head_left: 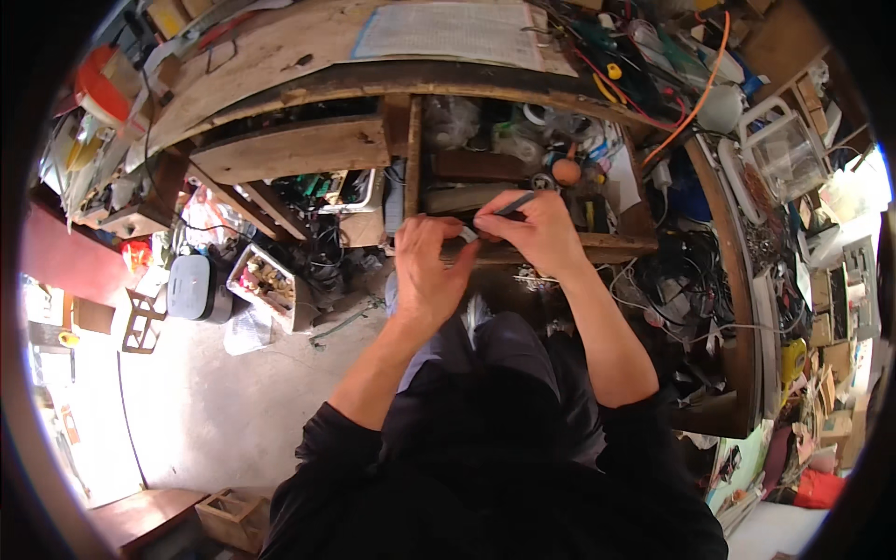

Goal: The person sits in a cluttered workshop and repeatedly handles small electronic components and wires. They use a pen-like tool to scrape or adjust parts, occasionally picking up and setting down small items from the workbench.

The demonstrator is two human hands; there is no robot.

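Observation:
My left hand (pixel 431 266) is closed, thumb and fingers pinching a small whitish piece (pixel 469 233) whose kind I cannot make out. Close beside it, my right hand (pixel 539 238) is closed around a slim dark grey stick-like tool (pixel 514 203). The tool's upper end pokes out past the fingers, and its lower end is hidden by the hand. The fingertips of both hands nearly meet over the front edge of a pulled-out wooden drawer (pixel 597 245). Inside the drawer lie a brown block (pixel 478 167), an orange-brown bulb-shaped thing (pixel 566 170) and clear plastic bags (pixel 452 121).
Above the drawer runs a wooden workbench (pixel 308 79) with a printed sheet (pixel 448 30) on it. An orange cable (pixel 695 107) hangs at the right over tangled wires (pixel 686 294). On the floor at left stand a filled box (pixel 297 303) and a dark grey container (pixel 194 287).

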